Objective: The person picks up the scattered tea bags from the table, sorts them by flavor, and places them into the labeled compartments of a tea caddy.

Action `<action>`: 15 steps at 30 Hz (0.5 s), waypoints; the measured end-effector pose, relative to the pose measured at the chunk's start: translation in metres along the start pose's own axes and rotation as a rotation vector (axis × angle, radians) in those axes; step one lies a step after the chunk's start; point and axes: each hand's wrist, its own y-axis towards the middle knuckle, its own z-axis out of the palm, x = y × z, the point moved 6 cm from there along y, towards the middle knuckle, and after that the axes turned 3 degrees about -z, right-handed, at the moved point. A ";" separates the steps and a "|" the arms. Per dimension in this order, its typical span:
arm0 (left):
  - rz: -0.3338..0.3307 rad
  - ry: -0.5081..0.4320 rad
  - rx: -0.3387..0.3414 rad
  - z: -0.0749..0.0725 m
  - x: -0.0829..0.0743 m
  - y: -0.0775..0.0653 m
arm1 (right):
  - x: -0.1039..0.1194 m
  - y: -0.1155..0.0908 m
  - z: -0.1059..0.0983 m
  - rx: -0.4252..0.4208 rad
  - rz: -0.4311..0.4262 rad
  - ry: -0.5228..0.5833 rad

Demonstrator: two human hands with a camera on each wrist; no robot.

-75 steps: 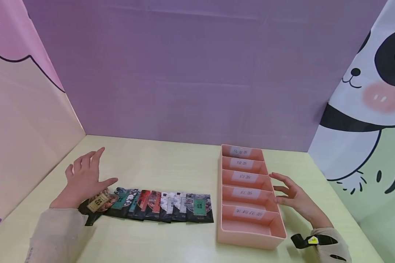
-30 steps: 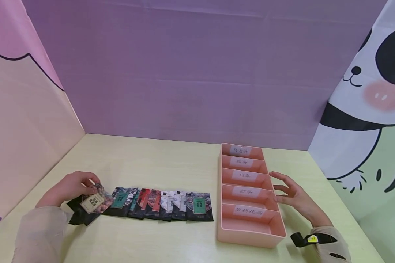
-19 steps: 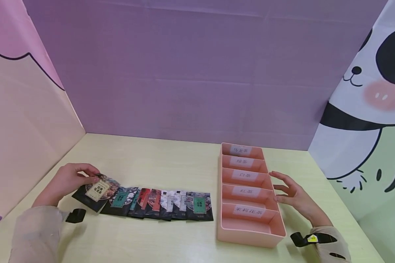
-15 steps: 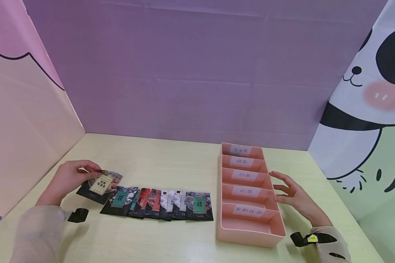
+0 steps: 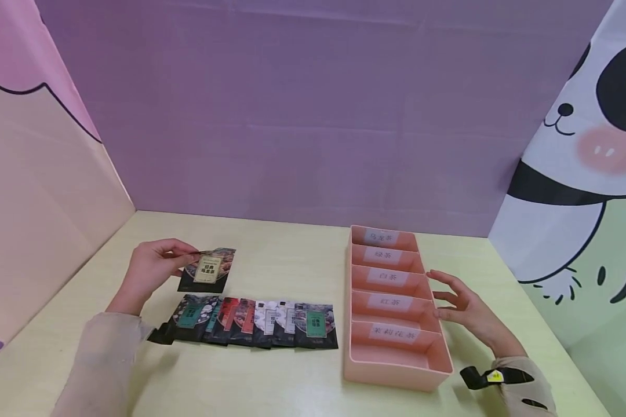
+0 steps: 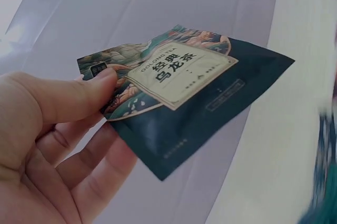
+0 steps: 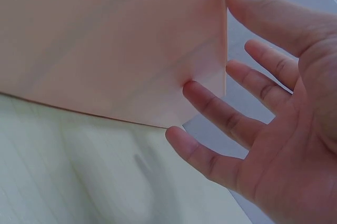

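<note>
Between thumb and fingers, my left hand [image 5: 153, 266] pinches the edge of a dark tea sachet [image 5: 208, 272] with a cream label. In the left wrist view the sachet [image 6: 210, 113] reads "OOLONG TEA" and is held tilted, its printed front showing. It hangs above the left end of a row of overlapping sachets [image 5: 263, 327] with green, red and white designs. At the right, my right hand [image 5: 469, 310] has its fingers spread along the outer side of a pink divided box [image 5: 391, 375]. The right wrist view has fingertips right at the box's wall [image 7: 105, 40].
The box's several compartments bear white labels with Chinese writing, such as the front label [image 5: 395, 334]. A black sachet corner [image 5: 162, 334] juts out left of the row. A purple backdrop [image 5: 271, 127] rises behind the pale table [image 5: 229, 382], with printed panels on both sides.
My left hand came down onto the leftmost sachets, pinched the oolong sachet and lifted it up and to the right, off the row. The right hand and box have stayed put.
</note>
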 end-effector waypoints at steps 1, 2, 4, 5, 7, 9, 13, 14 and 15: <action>0.000 -0.012 0.010 0.005 -0.003 0.003 | 0.001 0.000 0.000 0.003 -0.005 0.002; 0.002 -0.020 0.020 0.010 -0.007 0.005 | 0.001 0.001 0.000 0.002 -0.004 0.002; 0.014 -0.031 0.037 0.019 -0.014 0.009 | 0.002 0.001 0.001 0.004 -0.004 0.003; 0.021 -0.035 0.043 0.023 -0.018 0.012 | 0.002 0.002 0.001 0.003 0.000 0.001; 0.038 -0.045 0.054 0.031 -0.027 0.017 | 0.003 0.003 0.001 0.000 0.003 -0.002; 0.056 -0.056 0.062 0.040 -0.035 0.022 | 0.004 0.003 0.002 -0.004 0.000 -0.003; 0.065 -0.123 0.090 0.060 -0.046 0.030 | 0.005 0.002 0.002 0.000 -0.012 0.010; 0.062 -0.146 0.100 0.065 -0.048 0.032 | 0.005 0.001 0.002 0.004 -0.017 0.012; 0.059 -0.174 0.108 0.070 -0.050 0.033 | 0.005 0.001 0.002 0.007 -0.020 0.016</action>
